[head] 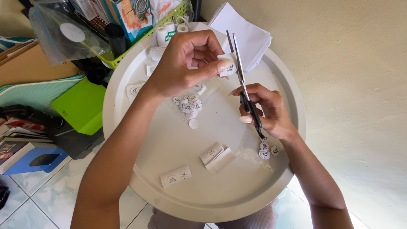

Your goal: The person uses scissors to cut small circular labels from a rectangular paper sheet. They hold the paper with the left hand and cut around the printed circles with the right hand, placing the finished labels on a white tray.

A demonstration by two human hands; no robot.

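My left hand [186, 63] pinches a small white paper piece with a round printed label [227, 68] between thumb and fingers. My right hand [267, 110] grips black-handled scissors [241, 80], blades pointing away and slightly apart right beside the paper piece. Both hands hover over a round white tray [178, 203]. A pile of cut round stickers [189, 104] lies under my left wrist, and a few more round stickers [266, 150] lie by my right wrist.
Two uncut label strips [176, 176] [212, 152] lie on the tray's near half. White paper sheets [250, 36] overhang the far rim. A green basket [127, 51], plastic bag, green folder [80, 106] and books sit at left on the tiled floor.
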